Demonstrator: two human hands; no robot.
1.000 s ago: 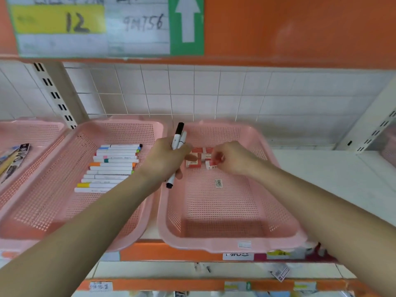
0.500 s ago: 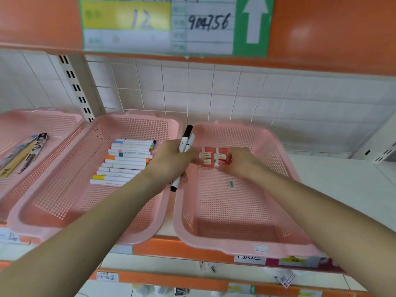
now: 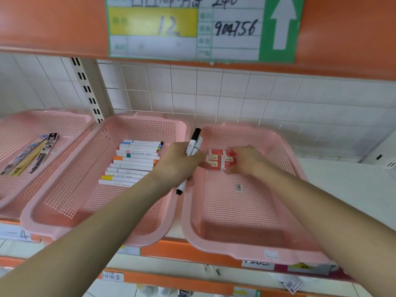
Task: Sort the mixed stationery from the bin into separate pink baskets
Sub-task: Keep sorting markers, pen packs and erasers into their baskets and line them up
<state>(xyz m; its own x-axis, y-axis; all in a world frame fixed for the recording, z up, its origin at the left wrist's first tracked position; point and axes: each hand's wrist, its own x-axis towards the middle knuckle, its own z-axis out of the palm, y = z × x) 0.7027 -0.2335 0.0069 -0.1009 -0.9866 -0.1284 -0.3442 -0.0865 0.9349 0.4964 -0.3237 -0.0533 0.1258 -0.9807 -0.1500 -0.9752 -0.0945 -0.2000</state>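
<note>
Two markers [image 3: 194, 144], white barrels with black caps, held in left hand [image 3: 176, 166], fingers wrapped round them, centre frame above the gap between middle basket [image 3: 85, 229] and right basket [image 3: 235, 250]. Right hand [image 3: 246, 161] touches red-white erasers [image 3: 220, 159]; grip cannot tell. Marker row [image 3: 132, 163] lies left. Long axis near vertical, caps toward top.

At twelve o'clock, the label card [image 3: 184, 28] on the orange upper shelf edge [image 3: 53, 24] reads "240", "12" on yellow and "904756", beside a white up-arrow on green.
</note>
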